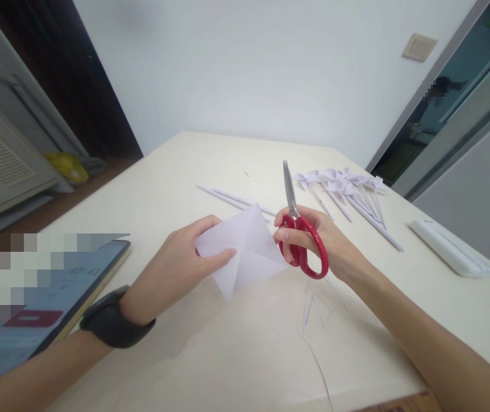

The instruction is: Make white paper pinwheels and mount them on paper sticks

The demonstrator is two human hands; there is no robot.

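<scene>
A square sheet of white paper (245,252) with diagonal creases is pinched in my left hand (197,252), thumb on top and fingers beneath. My right hand (309,229) grips red-handled scissors (291,206), fingers through and around the handles. The blades are closed and point up and away from me. The right fingertips are close to the paper's right edge; whether they touch it I cannot tell. Behind the paper lie rolled white paper sticks (231,197), partly hidden by it.
Several white paper pinwheels (343,183) on sticks lie at the back right of the cream table (150,171). Nearby sits a long white case (450,249). Paper scraps (311,309) and a thin wire-like strand (319,366) lie in front. A tablet (86,286) stands at the left.
</scene>
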